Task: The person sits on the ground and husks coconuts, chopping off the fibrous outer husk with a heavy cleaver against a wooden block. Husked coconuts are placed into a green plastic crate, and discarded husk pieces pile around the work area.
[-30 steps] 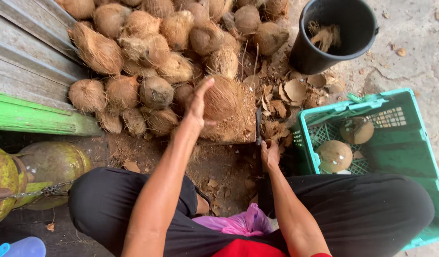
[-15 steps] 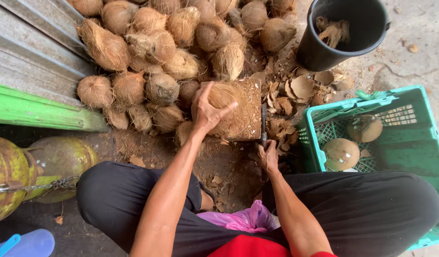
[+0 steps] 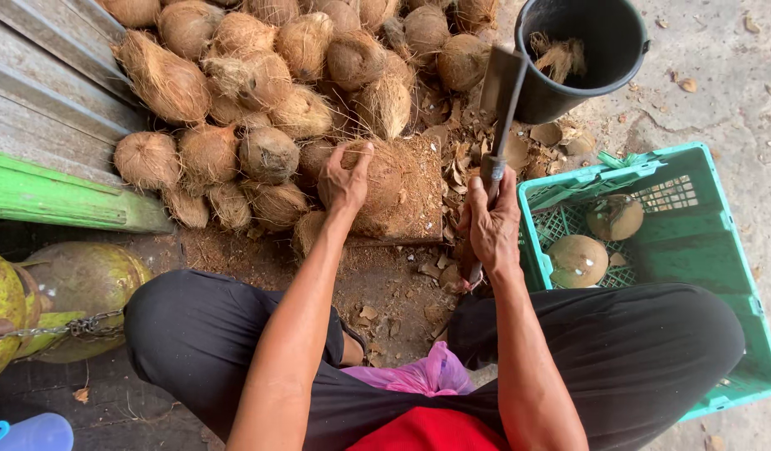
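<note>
The left hand (image 3: 345, 177) grips one husked coconut (image 3: 375, 179) on a wooden block (image 3: 415, 196). The right hand (image 3: 491, 224) is closed round one cleaver (image 3: 500, 92), blade raised. Two peeled coconuts (image 3: 578, 260) lie in the green crate (image 3: 694, 250).

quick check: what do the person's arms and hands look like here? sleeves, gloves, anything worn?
Both arms are bare all the way down to the bottom edge of the picture, with no sleeves showing. The left hand and right hand wear no gloves, and no rings, watch or wristbands can be seen. The forearms are lean and sinewy. Other clothing: black trousers and a red garment at the waist.
</note>
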The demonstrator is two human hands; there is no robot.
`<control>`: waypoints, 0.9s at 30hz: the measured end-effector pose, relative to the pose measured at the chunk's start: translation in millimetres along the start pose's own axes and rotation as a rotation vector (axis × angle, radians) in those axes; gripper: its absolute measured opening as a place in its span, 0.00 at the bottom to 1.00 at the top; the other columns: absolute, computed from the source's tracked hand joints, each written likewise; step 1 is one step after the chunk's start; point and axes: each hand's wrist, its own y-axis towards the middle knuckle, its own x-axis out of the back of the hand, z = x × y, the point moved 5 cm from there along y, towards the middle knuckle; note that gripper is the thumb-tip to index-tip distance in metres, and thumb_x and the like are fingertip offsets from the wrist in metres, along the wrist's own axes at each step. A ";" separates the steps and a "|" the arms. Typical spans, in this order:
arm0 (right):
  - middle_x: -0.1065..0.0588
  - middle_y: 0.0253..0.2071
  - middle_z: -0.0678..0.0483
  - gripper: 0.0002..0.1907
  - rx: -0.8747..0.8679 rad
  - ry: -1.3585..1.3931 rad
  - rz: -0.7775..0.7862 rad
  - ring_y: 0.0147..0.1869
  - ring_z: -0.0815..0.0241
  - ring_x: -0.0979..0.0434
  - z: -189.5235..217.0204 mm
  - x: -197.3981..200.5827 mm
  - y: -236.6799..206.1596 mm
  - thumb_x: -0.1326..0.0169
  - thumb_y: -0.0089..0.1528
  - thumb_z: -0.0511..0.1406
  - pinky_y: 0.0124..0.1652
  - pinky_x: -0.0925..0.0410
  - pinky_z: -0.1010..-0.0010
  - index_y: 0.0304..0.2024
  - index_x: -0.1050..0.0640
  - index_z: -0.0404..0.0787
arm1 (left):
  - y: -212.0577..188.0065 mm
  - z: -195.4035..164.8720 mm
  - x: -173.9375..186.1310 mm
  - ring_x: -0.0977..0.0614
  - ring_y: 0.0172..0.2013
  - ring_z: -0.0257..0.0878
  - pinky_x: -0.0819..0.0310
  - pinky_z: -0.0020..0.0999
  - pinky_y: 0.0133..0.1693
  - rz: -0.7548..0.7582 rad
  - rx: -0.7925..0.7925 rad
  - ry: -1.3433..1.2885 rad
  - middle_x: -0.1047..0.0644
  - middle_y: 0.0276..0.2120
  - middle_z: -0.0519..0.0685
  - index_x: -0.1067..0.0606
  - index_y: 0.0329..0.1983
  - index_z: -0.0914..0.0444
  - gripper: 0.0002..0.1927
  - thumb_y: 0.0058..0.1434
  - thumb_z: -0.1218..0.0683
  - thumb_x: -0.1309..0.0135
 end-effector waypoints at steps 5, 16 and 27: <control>0.36 0.27 0.61 0.06 0.105 -0.010 0.078 0.23 0.71 0.36 -2.5 -22.8 -36.1 0.53 0.72 0.36 0.18 0.38 0.75 0.47 0.35 0.43 | -1.6 -1.0 -8.1 0.22 0.47 0.46 0.25 0.48 0.41 -0.030 0.079 0.048 0.25 0.51 0.52 0.27 0.61 0.51 0.44 0.52 0.20 0.52; 0.34 0.24 0.60 0.12 -0.157 0.059 0.098 0.24 0.68 0.35 -65.6 -29.3 -38.2 0.49 0.72 0.40 0.23 0.36 0.72 0.39 0.32 0.39 | 2.6 -1.2 -3.1 0.26 0.56 0.51 0.27 0.54 0.51 0.108 0.028 0.095 0.29 0.57 0.58 0.30 0.65 0.56 0.48 0.53 0.19 0.54; 0.34 0.22 0.60 0.11 -0.263 -0.147 0.239 0.21 0.72 0.36 -32.3 -57.0 -52.2 0.48 0.70 0.37 0.21 0.35 0.74 0.33 0.32 0.44 | -14.5 -1.2 -4.0 0.28 0.59 0.55 0.28 0.55 0.51 -0.054 0.062 0.061 0.34 0.64 0.61 0.32 0.70 0.53 0.50 0.56 0.17 0.60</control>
